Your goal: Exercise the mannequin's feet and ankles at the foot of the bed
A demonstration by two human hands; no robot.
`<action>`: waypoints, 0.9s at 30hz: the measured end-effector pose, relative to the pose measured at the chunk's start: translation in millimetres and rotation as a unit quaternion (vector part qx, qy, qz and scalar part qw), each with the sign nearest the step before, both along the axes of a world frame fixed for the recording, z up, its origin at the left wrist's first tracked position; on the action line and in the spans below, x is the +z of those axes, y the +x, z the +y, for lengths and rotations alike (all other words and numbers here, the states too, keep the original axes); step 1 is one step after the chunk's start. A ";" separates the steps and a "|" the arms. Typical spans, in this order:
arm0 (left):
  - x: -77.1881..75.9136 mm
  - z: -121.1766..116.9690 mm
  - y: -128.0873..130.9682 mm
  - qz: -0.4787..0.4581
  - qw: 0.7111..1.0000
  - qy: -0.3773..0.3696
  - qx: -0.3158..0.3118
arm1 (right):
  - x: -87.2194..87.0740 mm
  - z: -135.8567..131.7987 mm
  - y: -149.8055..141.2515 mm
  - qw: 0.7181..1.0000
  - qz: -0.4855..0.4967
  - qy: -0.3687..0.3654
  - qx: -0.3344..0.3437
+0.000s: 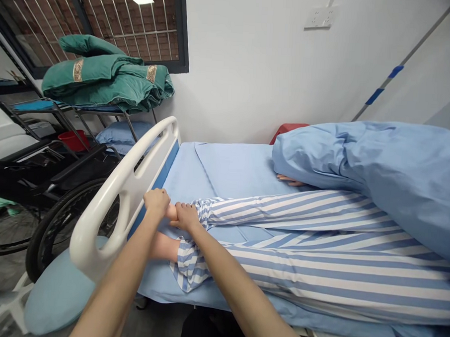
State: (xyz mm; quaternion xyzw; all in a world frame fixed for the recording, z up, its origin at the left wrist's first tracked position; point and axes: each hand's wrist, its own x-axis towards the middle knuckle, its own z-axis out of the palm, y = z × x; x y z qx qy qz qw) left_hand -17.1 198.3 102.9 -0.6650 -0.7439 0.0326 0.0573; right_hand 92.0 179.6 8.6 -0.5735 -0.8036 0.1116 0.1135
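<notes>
A figure in blue-and-white striped trousers (310,261) lies on the bed; I cannot tell whether it is a person or a manikin. My left hand (157,202) is closed round the foot (171,212) of the far leg, beside the footboard. Just to its right, my right hand (186,216) wraps the ankle of that same leg, at the gathered trouser cuff (204,211). Most of the held foot is hidden behind my fingers. The near foot (167,247) rests on the sheet, partly covered by my left forearm.
A white footboard (113,203) rises close on the left, with a wheelchair (70,196) and a stool seat (59,290) beyond it. Folded blue bedding (360,154) covers the figure's upper part. Green bedding (109,79) lies on a rack below the window.
</notes>
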 end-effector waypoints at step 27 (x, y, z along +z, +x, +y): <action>20.6 -10.5 18.7 0.137 0.986 -0.091 0.014 | 0.7 -3.7 0.5 1.000 0.010 0.012 -0.007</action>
